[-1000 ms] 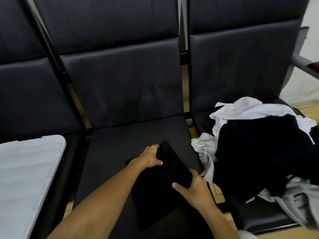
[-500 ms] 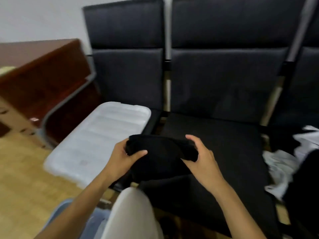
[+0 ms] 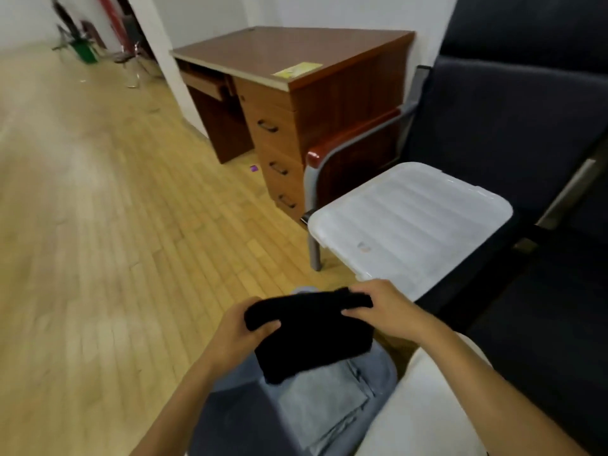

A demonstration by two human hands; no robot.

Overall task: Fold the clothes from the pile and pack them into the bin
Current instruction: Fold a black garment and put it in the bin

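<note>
While carried: folded black garment (image 3: 312, 334) hangs between both hands.
Fingers: left hand (image 3: 235, 330) and right hand (image 3: 383, 307) pinch its top edge.
Risk: loose layers may unfold before reaching the bin; only a white lid (image 3: 411, 222) shows, beyond the right fingers.

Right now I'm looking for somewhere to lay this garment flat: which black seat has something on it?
The end seat beside the wooden desk: a white lid lies on it. The nearer seat shows only bare cushion.

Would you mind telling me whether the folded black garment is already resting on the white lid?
No, both the left hand and right hand hold the black garment short of the white lid.
</note>
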